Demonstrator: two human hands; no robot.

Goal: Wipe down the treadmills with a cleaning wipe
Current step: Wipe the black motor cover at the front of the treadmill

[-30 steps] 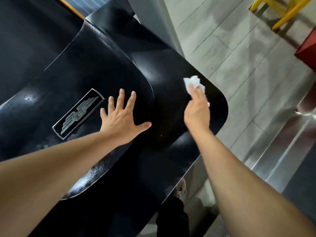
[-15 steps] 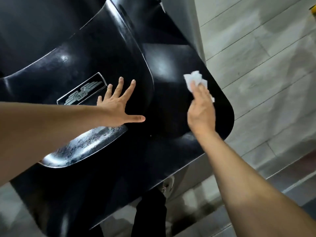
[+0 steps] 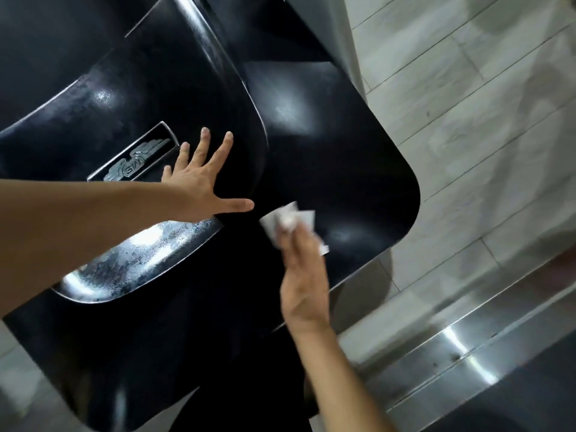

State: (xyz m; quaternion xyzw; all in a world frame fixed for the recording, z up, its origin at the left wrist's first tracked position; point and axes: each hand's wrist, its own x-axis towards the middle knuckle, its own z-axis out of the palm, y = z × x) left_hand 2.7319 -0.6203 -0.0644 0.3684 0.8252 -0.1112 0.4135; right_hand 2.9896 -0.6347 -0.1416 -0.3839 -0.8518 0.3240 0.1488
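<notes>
Black glossy treadmill cover (image 3: pixel 327 157) fills most of the view, grey tile floor (image 3: pixel 467 120) off to the right. Left hand (image 3: pixel 199 185) lies flat on it, fingers spread straight, holding nothing, right next to the silver winged badge (image 3: pixel 134 157). Right hand (image 3: pixel 304 275) presses a crumpled white wipe (image 3: pixel 288 218) onto the cover under its fingertips, just beside the left thumb.

Left hand (image 3: pixel 199 185) flat on glossy black treadmill cover (image 3: pixel 327 145), fingers spread, just beside silver winged badge (image 3: pixel 134 157). Right hand (image 3: pixel 304 275) pressing crumpled white wipe (image 3: pixel 288 218) onto cover near its rounded corner — motion-blurred. Pale floor tiles (image 3: pixel 467 120) beyond — metal rail (image 3: pixel 467 347) lower right.
</notes>
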